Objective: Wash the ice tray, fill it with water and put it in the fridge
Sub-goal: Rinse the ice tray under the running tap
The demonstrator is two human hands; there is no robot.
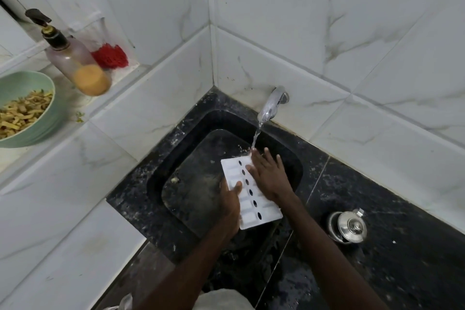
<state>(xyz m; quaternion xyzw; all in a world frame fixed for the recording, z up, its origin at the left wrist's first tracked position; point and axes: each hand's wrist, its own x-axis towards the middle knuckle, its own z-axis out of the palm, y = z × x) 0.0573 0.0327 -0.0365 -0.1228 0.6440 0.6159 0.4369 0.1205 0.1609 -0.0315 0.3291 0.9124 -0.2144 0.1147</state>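
Forearms enter from bottom of frame. Left hand (230, 200) grips ice tray (247, 190) edge over sink (176, 158), centre frame; right hand (268, 173) open, flat, rubbing under tap (270, 106) stream. Advice: tilt tray, work each cell.

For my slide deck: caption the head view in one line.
Over a black sink, the left hand holds a white ice tray while the right hand rubs it under the running tap.

Head view looks steeply down, near sink (161, 158).
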